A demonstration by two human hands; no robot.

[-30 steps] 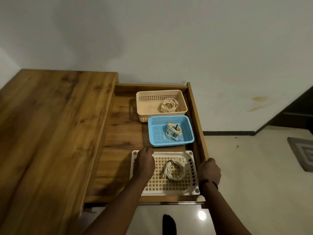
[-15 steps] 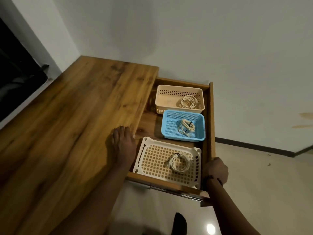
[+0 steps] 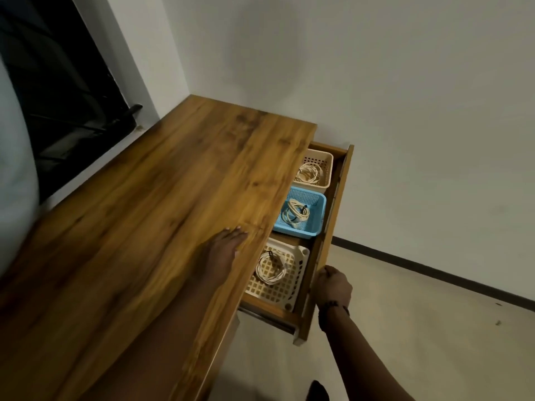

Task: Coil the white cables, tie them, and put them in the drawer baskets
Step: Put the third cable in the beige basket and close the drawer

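Note:
A wooden drawer (image 3: 324,250) stands partly open under the desk top. In it three baskets sit in a row: a beige basket (image 3: 325,163) at the far end, a blue basket (image 3: 314,198) in the middle, a white basket (image 3: 298,273) nearest me. Each holds one coiled white cable: coil (image 3: 309,172), coil (image 3: 295,213), coil (image 3: 270,267). My left hand (image 3: 228,246) lies flat on the desk top (image 3: 162,215) by its edge. My right hand (image 3: 333,286) is closed on the drawer's front panel.
A white wall runs behind the desk. A dark window (image 3: 58,91) is at the left. Pale floor (image 3: 419,328) with a dark skirting line lies to the right of the drawer. My foot (image 3: 317,390) shows at the bottom.
The drawer has slid in under the desk top, covering part of the baskets. My left hand went from the white basket onto the desk top. My view swung left.

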